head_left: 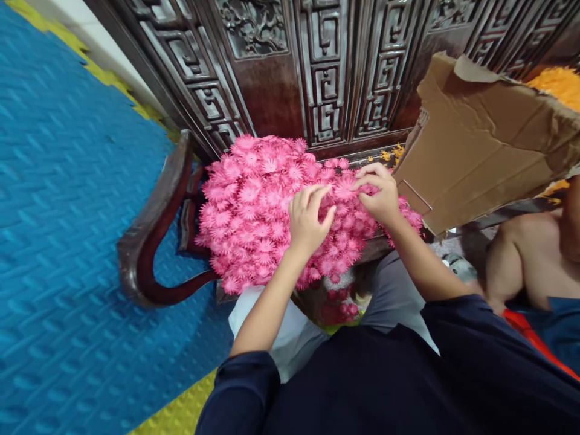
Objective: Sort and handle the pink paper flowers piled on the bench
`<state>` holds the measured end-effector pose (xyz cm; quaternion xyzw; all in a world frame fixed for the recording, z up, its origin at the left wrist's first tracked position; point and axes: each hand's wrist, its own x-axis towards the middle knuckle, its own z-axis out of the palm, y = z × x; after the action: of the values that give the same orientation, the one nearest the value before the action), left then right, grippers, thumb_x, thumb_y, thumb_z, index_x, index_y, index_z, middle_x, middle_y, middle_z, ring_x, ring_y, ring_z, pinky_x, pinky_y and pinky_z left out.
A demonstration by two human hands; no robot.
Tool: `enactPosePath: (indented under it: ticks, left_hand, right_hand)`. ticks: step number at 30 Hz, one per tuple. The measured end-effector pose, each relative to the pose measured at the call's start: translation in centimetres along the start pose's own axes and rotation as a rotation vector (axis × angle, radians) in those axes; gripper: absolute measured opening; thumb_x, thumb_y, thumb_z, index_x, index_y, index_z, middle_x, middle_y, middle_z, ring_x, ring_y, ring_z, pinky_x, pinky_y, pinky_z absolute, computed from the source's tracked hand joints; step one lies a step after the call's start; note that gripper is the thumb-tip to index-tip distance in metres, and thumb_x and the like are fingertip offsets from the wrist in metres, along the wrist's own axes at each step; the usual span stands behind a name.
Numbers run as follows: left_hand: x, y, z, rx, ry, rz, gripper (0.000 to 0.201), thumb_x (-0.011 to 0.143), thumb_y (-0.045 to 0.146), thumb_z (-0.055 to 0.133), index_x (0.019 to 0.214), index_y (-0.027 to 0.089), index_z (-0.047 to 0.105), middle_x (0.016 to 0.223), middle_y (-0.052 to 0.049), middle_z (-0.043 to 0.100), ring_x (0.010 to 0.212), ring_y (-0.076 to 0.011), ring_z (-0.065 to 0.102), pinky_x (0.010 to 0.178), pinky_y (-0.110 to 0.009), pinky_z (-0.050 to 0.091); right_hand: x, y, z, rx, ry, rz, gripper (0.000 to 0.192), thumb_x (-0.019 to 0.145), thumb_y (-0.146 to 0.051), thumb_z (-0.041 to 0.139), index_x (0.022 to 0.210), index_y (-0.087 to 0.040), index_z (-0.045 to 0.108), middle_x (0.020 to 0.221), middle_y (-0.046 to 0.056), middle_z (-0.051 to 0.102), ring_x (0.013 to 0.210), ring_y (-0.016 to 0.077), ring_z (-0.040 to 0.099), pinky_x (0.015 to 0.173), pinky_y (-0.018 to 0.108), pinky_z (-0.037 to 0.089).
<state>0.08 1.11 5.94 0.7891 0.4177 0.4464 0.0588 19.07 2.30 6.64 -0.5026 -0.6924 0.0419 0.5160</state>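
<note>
A big heap of pink paper flowers [254, 205] lies on the seat of a dark carved wooden bench [149, 229]. My left hand [309, 219] rests on the heap's right part, fingers curled with the tips on the flowers. My right hand [379, 193] is just right of it, thumb and fingers pinched on a pink flower at the heap's upper right. Both arms wear dark blue sleeves. Whether the left hand grips a flower is hidden by its fingers.
A torn cardboard box [480, 139] stands on the bench at the right, with orange flowers [555, 84] behind it. Another person's bare knee [525, 254] is at the right edge. Blue foam mats [67, 241] cover the floor on the left. More pink flowers [338, 308] lie below the seat.
</note>
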Motion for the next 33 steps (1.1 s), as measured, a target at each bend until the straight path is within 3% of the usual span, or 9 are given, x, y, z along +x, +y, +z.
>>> enactPosePath:
  ticks: [6,11,12,15,18,21,23,28,33]
  left_hand:
    - [0.3,-1.1,-0.8,-0.119,0.073,0.002,0.012,0.085,0.017,0.055,0.088,0.02,0.066,0.088,-0.002,0.068,0.086,-0.0151,0.061,0.081,-0.029,0.047]
    - [3.5,-5.3,-2.3,0.107,0.33,-0.234,0.014,0.085,0.022,0.056,0.092,0.02,0.067,0.096,-0.005,0.067,0.094,-0.0205,0.058,0.09,-0.04,0.041]
    - [4.4,-6.5,-2.5,0.182,0.323,-0.293,0.016,0.083,0.022,0.057,0.096,0.021,0.067,0.103,-0.006,0.066,0.101,-0.0233,0.055,0.094,-0.044,0.037]
    - [5.9,-8.8,-3.2,0.322,0.116,-0.469,0.031,0.074,0.027,0.069,0.102,0.015,0.066,0.119,-0.012,0.058,0.118,-0.0317,0.045,0.1,-0.05,0.03]
    - [5.1,-7.8,-3.6,0.303,0.091,-0.377,0.039,0.073,0.03,0.069,0.11,0.021,0.063,0.124,-0.009,0.053,0.119,-0.0306,0.043,0.101,-0.047,0.032]
    - [3.6,-5.5,-3.4,0.28,0.047,-0.327,0.024,0.077,0.029,0.063,0.1,0.026,0.065,0.114,-0.007,0.057,0.113,-0.0294,0.048,0.097,-0.047,0.036]
    - [3.2,-5.0,-3.2,0.304,0.022,-0.374,0.017,0.082,0.027,0.055,0.095,0.025,0.066,0.108,-0.008,0.059,0.111,-0.0294,0.049,0.098,-0.048,0.035]
    - [4.1,-7.7,-3.1,0.387,0.157,-0.609,0.03,0.083,0.025,0.049,0.111,0.023,0.061,0.119,-0.012,0.055,0.118,-0.032,0.044,0.101,-0.052,0.032]
    - [3.9,-8.6,-2.2,0.377,0.259,-0.556,0.044,0.075,0.019,0.056,0.119,0.023,0.056,0.129,-0.013,0.047,0.122,-0.0335,0.04,0.102,-0.052,0.031]
  right_hand:
    - [0.1,-1.7,0.4,0.195,-0.025,0.079,0.022,0.06,-0.004,0.052,0.062,-0.022,0.065,0.083,0.0,0.061,0.085,0.0157,0.056,0.084,0.038,0.044]
    - [0.5,-1.3,1.2,0.197,0.041,0.145,0.021,0.06,-0.005,0.053,0.062,-0.022,0.064,0.081,0.0,0.06,0.085,0.0161,0.057,0.086,0.039,0.044]
    - [0.7,-1.5,1.4,0.199,0.03,0.14,0.021,0.06,-0.004,0.053,0.062,-0.022,0.064,0.081,0.0,0.06,0.085,0.0161,0.057,0.086,0.038,0.044]
    - [1.7,-2.2,2.5,0.191,-0.013,0.105,0.021,0.061,-0.004,0.053,0.063,-0.022,0.065,0.082,0.0,0.06,0.086,0.016,0.057,0.086,0.038,0.043]
    - [2.4,-2.7,3.8,0.151,-0.064,0.073,0.021,0.063,-0.004,0.053,0.063,-0.022,0.065,0.084,0.0,0.06,0.088,0.0162,0.056,0.087,0.037,0.043]
    - [2.8,-2.9,5.1,0.097,-0.117,0.046,0.022,0.065,-0.004,0.053,0.065,-0.023,0.066,0.087,0.0,0.059,0.091,0.0172,0.056,0.088,0.039,0.041]
    - [2.9,-3.0,5.9,0.049,-0.135,0.039,0.023,0.066,-0.004,0.053,0.066,-0.023,0.066,0.088,0.001,0.059,0.092,0.0182,0.056,0.089,0.04,0.038]
    - [3.2,-3.2,7.2,-0.006,-0.163,0.03,0.022,0.068,-0.005,0.054,0.067,-0.022,0.067,0.09,0.002,0.06,0.093,0.0192,0.056,0.088,0.04,0.037]
    - [2.7,-1.9,8.0,0.001,-0.171,0.046,0.025,0.068,-0.003,0.053,0.07,-0.023,0.068,0.091,0.002,0.059,0.095,0.0192,0.055,0.09,0.04,0.037]
